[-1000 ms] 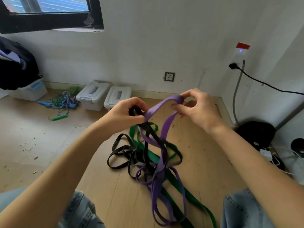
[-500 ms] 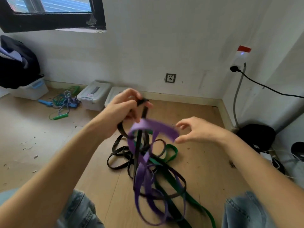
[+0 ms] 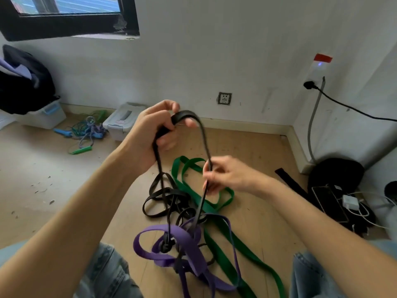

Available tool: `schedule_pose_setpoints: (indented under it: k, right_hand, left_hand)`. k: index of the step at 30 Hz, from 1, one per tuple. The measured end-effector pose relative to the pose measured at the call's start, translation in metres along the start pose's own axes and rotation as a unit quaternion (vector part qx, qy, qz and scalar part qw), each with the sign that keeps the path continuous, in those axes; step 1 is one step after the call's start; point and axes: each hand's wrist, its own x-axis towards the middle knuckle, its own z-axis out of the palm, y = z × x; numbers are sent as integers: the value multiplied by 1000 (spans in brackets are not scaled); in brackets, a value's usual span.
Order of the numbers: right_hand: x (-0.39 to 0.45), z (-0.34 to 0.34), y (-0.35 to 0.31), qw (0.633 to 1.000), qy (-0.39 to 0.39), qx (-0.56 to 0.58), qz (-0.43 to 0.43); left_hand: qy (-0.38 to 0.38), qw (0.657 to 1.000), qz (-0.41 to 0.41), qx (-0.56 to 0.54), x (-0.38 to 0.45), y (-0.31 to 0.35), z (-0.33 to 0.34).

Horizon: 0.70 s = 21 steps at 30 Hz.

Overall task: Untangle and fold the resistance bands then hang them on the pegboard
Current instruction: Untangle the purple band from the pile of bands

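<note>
A black resistance band [image 3: 203,138] arches up from the tangle on the floor. My left hand [image 3: 154,130] grips its top loop at chest height. My right hand [image 3: 223,175] pinches the band's right strand lower down. Below, the purple band [image 3: 184,239] lies looped around the black strands, partly lifted off the floor. The green band [image 3: 217,207] lies flat on the wooden floor under and behind the tangle. More black loops [image 3: 159,196] rest on the floor to the left. No pegboard is in view.
Two white plastic boxes [image 3: 123,121] and a pile of skipping ropes [image 3: 86,132] sit by the far wall. A black bag [image 3: 335,175], a phone [image 3: 328,201] and charger cables [image 3: 361,209] lie at the right. My knees in jeans frame the bottom edge.
My right hand let go of the purple band, which dropped to the floor tangle. It then took hold of the black band's right strand. My left hand lifted the black loop higher.
</note>
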Motion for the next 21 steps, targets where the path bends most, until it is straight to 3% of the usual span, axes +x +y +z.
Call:
schedule_pose_setpoints:
  k: [2,4,7,8,10,12,13,14,16,18,19,21]
  right_hand:
    - [-2,-16,-9,979,99,166,-63]
    - [-8,-31,-21,910,119,374,-135]
    - [-12,-37,-30,835,143,496,-194]
    - [-12,-38,-32,824,163,506,-198]
    - [-14,-42,-29,806,220,514,-193]
    - [-17,-52,-22,825,256,473,-170]
    - [-20,-55,-19,866,248,411,-139]
    - [-22,-54,-14,918,211,322,-93]
    - [-23,-40,-4,993,35,117,8]
    - [-17,-10,1,989,-140,-4,46]
    - [-13,4,2,987,-158,-7,34]
    - [-8,15,-3,995,-73,69,-1]
  left_hand:
    - [35,986,-21,164,1,-6,-7]
    - [-14,937,-100,333,-1,-22,-11]
    - [-205,868,-260,371,-10,-60,0]
    - [-240,858,-284,355,-12,-70,4]
    - [-240,867,-273,341,-12,-76,7]
    - [-154,916,-225,294,-4,-65,0]
    - [-112,948,-200,221,0,-55,-3]
    - [-93,972,-172,127,3,-42,-3]
    - [-118,987,-96,-42,7,-20,0]
    - [-134,983,-39,-121,7,-8,9]
    - [-109,987,-32,-115,6,-8,12]
    - [-33,998,-54,-25,5,-12,10]
